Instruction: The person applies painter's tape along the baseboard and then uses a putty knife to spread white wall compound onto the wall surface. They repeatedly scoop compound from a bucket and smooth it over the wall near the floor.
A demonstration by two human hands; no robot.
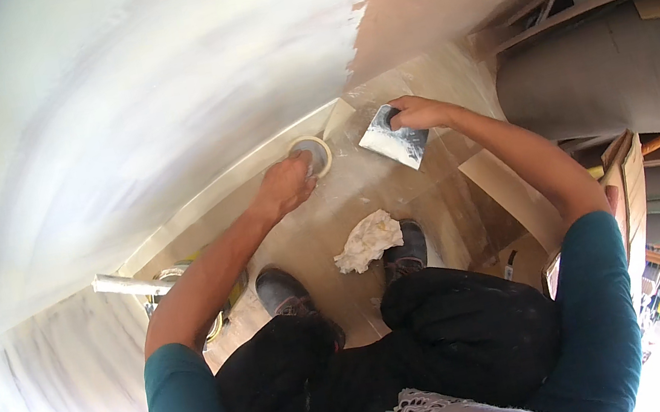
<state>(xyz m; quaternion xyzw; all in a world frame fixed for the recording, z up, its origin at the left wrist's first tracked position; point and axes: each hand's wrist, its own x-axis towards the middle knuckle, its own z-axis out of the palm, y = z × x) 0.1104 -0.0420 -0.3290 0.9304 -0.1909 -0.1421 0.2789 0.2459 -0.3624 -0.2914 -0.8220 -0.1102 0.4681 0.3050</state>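
Note:
My left hand (288, 183) is closed on a roll of masking tape (322, 154), held low beside the foot of the wall. A pale strip (230, 173) runs along the bottom edge of the wall, close to the roll. In my right hand (421, 113) is a wide putty spreader (394, 141), its blade smeared white, tilted above the floor. The fingers wrap its dark upper part; some of them are hidden behind it. A crumpled off-white rag (368, 241) lies on the floor against my right shoe (406, 249).
Ahead rises a wall (181, 83), whitish at left, with a bare brown part (436, 4) at right. A white-coated bar (131, 285) and a partly hidden can (175, 272) are beyond my left forearm. Cardboard (510, 188) and a large brown rounded object (595, 78) stand at right.

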